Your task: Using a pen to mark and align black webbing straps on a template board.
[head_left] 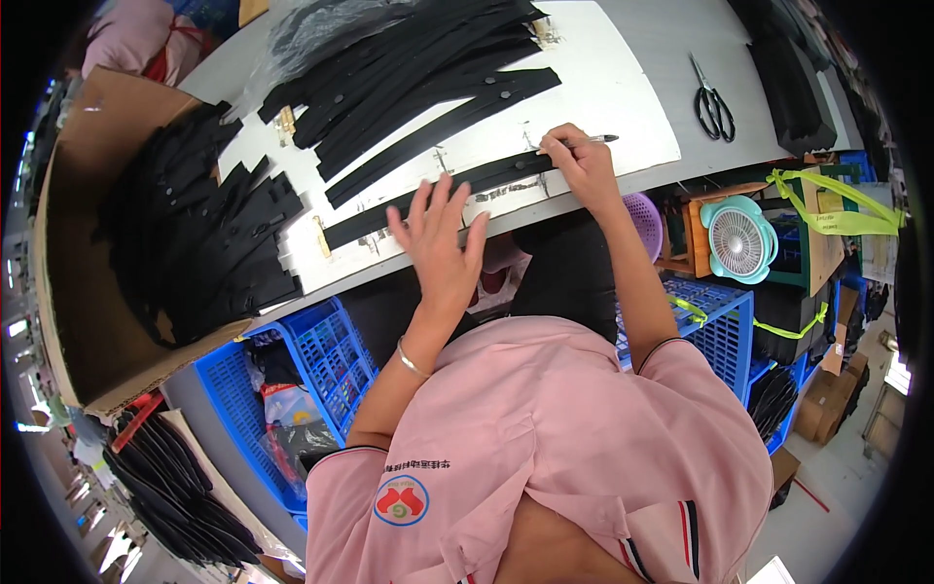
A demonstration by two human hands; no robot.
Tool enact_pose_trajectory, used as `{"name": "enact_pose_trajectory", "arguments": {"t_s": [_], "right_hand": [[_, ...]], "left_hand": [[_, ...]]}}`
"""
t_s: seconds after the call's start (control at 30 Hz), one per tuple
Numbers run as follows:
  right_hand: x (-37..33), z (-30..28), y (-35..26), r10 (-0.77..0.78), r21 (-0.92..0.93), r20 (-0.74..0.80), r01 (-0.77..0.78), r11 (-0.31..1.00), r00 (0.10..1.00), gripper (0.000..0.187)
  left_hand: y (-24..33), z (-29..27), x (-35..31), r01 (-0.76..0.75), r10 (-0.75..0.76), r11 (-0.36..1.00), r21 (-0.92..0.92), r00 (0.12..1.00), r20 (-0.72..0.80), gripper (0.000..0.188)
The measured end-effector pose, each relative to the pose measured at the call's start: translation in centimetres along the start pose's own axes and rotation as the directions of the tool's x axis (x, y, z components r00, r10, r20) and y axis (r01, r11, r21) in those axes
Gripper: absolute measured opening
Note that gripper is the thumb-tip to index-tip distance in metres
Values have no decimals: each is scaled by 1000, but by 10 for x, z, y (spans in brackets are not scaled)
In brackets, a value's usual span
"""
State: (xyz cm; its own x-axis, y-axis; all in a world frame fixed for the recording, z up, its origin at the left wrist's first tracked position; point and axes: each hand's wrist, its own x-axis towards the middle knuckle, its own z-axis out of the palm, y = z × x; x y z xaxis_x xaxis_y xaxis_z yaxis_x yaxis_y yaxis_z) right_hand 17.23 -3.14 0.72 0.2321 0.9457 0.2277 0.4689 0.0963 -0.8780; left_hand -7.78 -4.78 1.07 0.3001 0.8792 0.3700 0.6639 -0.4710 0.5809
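Writing: dark pen-like marks (511,188) are showing on the white board (623,97) alongside the near black strip (501,173); a line of dark lettering and one round emblem (401,501) are sitting on the pink shirt (584,409).

Hands: the right hand (576,161) is holding one pen (605,138), fingers clamped on it, at the strip's right end. The left hand (443,248) is spreading its fingers apart over the strip's middle; cannot tell whether they are touching it.

Edges: the strip is lying slantwise near the board's near edge, just inside the worktop's (671,29) front edge. Room is opening rightward, between the board and the scissors (706,88).

Counts: one pair of scissors, one turquoise fan (736,240) and one cardboard box (83,195) are showing. Black strips are overlapping in a pile (389,68) beyond the near strip, too tangled for counting.
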Motion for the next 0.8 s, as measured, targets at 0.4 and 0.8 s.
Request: {"name": "enact_pose_trajectory", "arguments": {"t_s": [0.4,0.8], "right_hand": [[0,2,2,-108,-122,6,108,987,994,21],[-3,-2,8,-115,-122,58,121,985,992,23]], "left_hand": [[31,61,54,-79,76,986,-148,997,-26,13],[33,61,54,-86,83,989,-119,996,-33,13]]}}
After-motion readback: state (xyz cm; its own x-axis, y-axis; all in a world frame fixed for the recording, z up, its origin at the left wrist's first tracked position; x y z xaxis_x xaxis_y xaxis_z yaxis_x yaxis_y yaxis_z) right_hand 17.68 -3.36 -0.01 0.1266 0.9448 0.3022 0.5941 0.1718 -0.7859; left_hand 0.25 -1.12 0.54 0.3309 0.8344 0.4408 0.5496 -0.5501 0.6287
